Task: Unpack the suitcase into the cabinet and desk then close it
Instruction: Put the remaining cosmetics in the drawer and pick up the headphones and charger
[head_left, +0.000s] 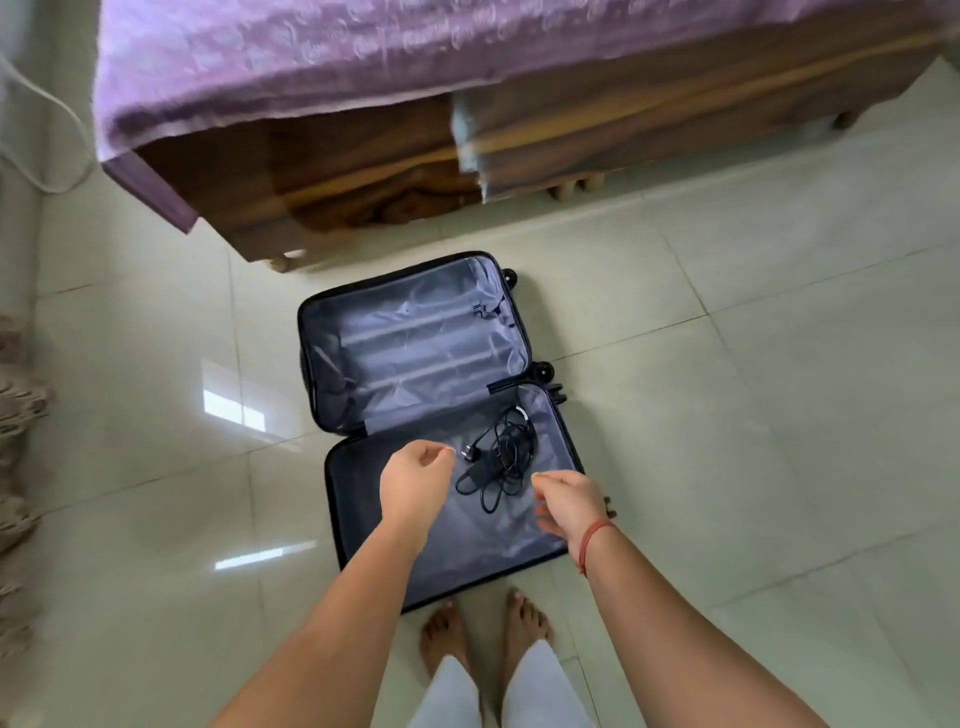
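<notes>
Two bare forearms (332, 613) reach down over a glossy tiled floor (753, 405), beside a wooden bed (311, 62) draped in purple cloth. The hard-shell suitcase (410, 343) lies splayed open, its crinkled grey lining bare but for a tangled black charger cable (501, 457) in the near half. The left hand (415, 483) and right hand (569, 501) hover above it, loosely curled and apparently empty, the right blurred. Lifted by one loop, the cord could unravel and its plug strike the tile.
</notes>
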